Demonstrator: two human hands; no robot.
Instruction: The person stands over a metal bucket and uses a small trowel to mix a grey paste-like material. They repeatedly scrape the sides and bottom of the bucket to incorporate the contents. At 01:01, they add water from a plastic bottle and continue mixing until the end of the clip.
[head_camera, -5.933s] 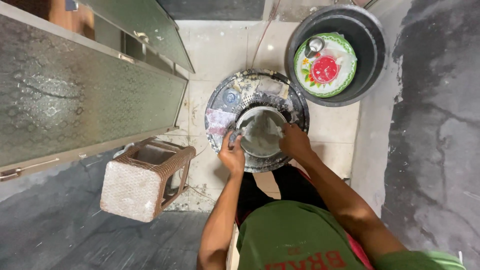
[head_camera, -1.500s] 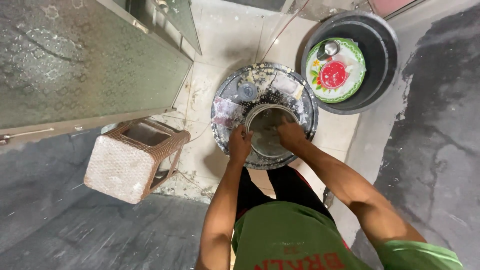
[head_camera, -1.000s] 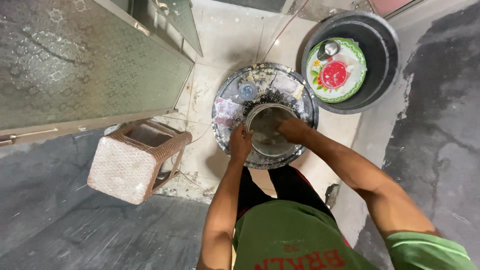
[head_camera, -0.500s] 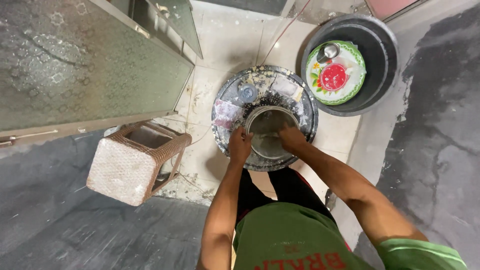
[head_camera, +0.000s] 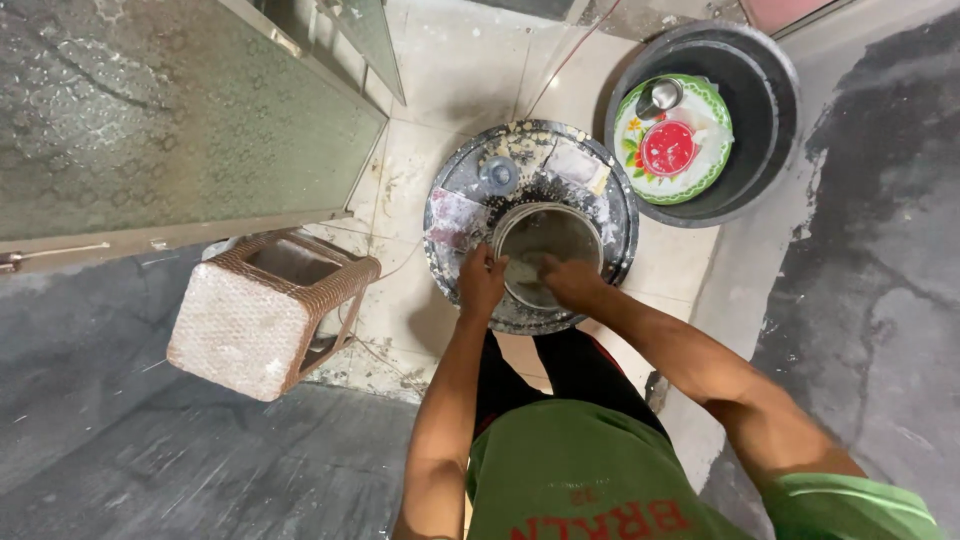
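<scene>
A round steel pot (head_camera: 560, 232) sits in a wide, soapy metal basin (head_camera: 610, 190) on the tiled floor below me. My left hand (head_camera: 481, 284) grips the pot's near-left rim. My right hand (head_camera: 568, 281) reaches inside the pot and presses against its inner wall; whether it holds a scrubber is hidden. In the basin behind the pot lie a small lid or cup (head_camera: 498, 174) and pale scraps.
A black tub (head_camera: 770, 110) at the upper right holds a flowered plate (head_camera: 712, 140), a red lid (head_camera: 668, 148) and a steel cup (head_camera: 660, 97). A woven brown stool (head_camera: 262, 312) stands to the left. A patterned glass door panel (head_camera: 170, 120) fills the upper left.
My right hand has shifted from the pot's right rim down to its near inner side. My left hand stays on the rim. The view has tilted slightly.
</scene>
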